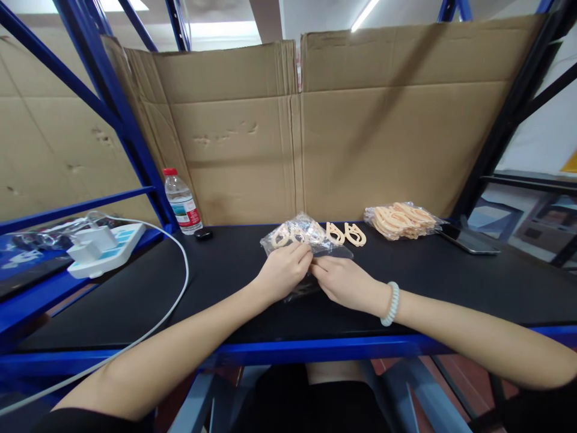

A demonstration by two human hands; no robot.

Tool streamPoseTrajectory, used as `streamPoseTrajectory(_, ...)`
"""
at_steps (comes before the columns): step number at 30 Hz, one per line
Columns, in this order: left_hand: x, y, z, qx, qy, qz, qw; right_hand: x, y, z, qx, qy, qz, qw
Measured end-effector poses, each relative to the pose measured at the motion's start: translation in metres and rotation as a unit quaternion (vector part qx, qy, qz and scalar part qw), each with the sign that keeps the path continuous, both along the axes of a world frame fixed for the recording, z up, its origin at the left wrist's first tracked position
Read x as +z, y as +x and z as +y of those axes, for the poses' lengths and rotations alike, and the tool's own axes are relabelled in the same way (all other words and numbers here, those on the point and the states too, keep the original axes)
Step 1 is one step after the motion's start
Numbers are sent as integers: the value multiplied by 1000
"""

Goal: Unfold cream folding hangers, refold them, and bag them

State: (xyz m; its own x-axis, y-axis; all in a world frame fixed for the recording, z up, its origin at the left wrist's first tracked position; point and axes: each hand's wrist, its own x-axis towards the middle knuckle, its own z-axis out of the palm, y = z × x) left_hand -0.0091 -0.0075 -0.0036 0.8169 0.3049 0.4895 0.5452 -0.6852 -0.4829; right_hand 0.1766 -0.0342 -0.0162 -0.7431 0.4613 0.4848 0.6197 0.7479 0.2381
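Observation:
My left hand and my right hand meet at the middle of the black table, fingers pinched on the near edge of a clear plastic bag. Cream-coloured, loop-shaped pieces show inside or under the bag's film, too blurred to tell which. Just right of the bag lie two loose cream loop-shaped pieces, one by the bag's edge and one farther right. A pale coiled band circles my right wrist. What sits between my fingertips is mostly hidden by the hands.
A full plastic bag of cream pieces lies at the right, beside a dark phone-like slab. A water bottle stands back left near a small black object. A power strip trails a white cable across the left side. Cardboard walls the back.

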Motion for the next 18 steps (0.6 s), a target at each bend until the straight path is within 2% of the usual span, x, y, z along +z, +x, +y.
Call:
streamPoseTrajectory(2, 1, 2, -3, -2, 23, -4, 1000, -8, -5, 3, -14, 13, -10, 1000)
streamPoseTrajectory(4, 1, 5, -6, -6, 32, 3, 999, -13, -6, 10, 1, 17, -32, 999)
streamPoseTrajectory(7, 1, 10, -12, -11, 51, 22, 998, -16, -6, 20, 9, 7, -58, 998)
streamPoseTrajectory(10, -1, 15, -19, -28, 75, 30, 996, -16, -7, 22, -19, -5, -39, 999)
streamPoseTrajectory(13, -1, 17, -23, -49, 78, 26, 995, -15, -7, 21, -47, -51, -19, 997)
streamPoseTrajectory(15, -1, 17, -23, -56, 73, 16, 996, -14, -5, 21, -52, -107, -21, 993)
streamPoseTrajectory(18, 0, 15, -20, -50, 51, -15, 997, -11, -4, 22, -13, -186, -19, 982)
